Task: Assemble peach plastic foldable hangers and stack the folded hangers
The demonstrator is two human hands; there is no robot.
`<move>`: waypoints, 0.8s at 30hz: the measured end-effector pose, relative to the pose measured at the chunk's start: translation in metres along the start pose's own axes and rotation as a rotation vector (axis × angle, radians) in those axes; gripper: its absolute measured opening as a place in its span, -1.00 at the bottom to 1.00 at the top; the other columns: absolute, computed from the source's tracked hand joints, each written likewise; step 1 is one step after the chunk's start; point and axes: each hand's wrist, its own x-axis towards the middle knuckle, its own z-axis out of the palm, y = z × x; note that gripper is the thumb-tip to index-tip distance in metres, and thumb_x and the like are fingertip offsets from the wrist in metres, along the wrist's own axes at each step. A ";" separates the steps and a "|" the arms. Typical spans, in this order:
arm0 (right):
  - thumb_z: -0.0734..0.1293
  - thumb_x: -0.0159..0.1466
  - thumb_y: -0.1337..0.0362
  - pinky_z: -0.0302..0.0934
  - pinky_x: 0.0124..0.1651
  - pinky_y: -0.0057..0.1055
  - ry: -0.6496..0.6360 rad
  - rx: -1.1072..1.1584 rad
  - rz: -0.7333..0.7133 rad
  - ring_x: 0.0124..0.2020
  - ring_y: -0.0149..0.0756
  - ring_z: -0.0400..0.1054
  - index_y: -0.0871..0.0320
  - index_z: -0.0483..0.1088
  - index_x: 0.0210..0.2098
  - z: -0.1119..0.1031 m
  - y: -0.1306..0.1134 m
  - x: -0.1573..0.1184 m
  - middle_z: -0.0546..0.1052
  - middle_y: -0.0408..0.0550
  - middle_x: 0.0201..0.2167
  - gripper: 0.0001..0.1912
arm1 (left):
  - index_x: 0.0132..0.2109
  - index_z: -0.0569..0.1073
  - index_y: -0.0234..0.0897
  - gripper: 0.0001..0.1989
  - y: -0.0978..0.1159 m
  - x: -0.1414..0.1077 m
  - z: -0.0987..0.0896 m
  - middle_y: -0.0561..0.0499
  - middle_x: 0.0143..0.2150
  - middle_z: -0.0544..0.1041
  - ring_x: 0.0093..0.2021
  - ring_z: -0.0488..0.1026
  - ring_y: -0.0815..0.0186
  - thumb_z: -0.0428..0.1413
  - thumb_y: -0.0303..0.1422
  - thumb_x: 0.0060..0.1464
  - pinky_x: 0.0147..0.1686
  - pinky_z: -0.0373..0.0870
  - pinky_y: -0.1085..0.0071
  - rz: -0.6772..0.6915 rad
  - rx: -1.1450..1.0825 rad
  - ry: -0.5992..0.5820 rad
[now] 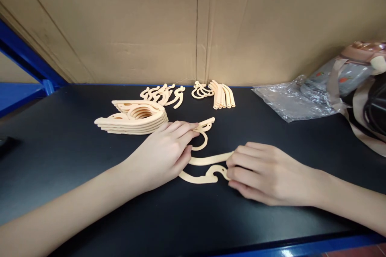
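Note:
Cream plastic pieces that look like parts of folding clothes hangers lie under both hands. My left hand (170,148) is closed over a hanger piece (206,123), which sticks out past its fingertips; a cream ring (204,144) shows just below. My right hand (265,172) has its fingers curled over the right ends of a hanger frame, made up of a curved bar (208,160) and a lower bar with a hook shape (200,179). The frame's left end runs beneath my left hand, so how the pieces join there is hidden.
A stack of folded hangers (135,124) stands beyond my left hand. Loose hooked pieces (163,94), ring pieces (199,91) and curved bars (223,95) lie near the cardboard wall (150,28). At right are a clear plastic bag (283,100) and a strapped bottle (346,70).

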 end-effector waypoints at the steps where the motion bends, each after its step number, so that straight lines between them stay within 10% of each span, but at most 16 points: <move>1: 0.19 0.38 0.35 0.09 -0.31 -0.33 -0.008 -0.006 0.022 -0.36 -0.31 0.26 0.18 0.41 -0.30 0.000 0.003 -0.001 0.47 -0.07 -0.36 -0.81 | 0.09 0.43 -0.43 -0.64 0.000 0.000 0.000 -0.17 0.15 0.47 0.09 0.39 0.10 -0.10 -0.52 0.23 0.04 0.37 0.14 -0.004 0.005 -0.006; 6: 0.15 0.37 0.46 0.16 -0.18 -0.30 0.017 0.059 0.083 -0.20 -0.24 0.33 0.20 0.41 -0.09 -0.001 0.023 -0.002 0.52 0.01 -0.20 -0.76 | 0.10 0.44 -0.42 -0.60 0.000 -0.002 -0.002 -0.14 0.15 0.47 0.05 0.40 0.09 -0.11 -0.54 0.18 0.00 0.39 0.13 -0.002 0.039 -0.023; 17: 0.19 0.33 0.47 0.21 -0.15 -0.31 0.188 -0.059 0.251 -0.17 -0.22 0.33 0.20 0.45 -0.28 -0.007 0.043 -0.009 0.49 0.08 -0.11 -0.79 | 0.12 0.42 -0.38 -0.55 0.002 -0.002 -0.005 -0.10 0.19 0.45 0.05 0.41 0.10 -0.13 -0.52 0.14 -0.01 0.39 0.08 -0.034 0.055 -0.062; 24: 0.21 0.41 0.25 -0.02 -0.49 -0.40 0.087 0.036 0.109 -0.62 -0.42 0.12 0.19 0.46 -0.22 -0.013 0.016 -0.009 0.44 -0.20 -0.55 -0.78 | 0.12 0.42 -0.39 -0.54 0.001 -0.002 -0.005 -0.12 0.19 0.45 0.09 0.39 0.09 -0.13 -0.53 0.12 0.02 0.39 0.07 -0.024 0.053 -0.063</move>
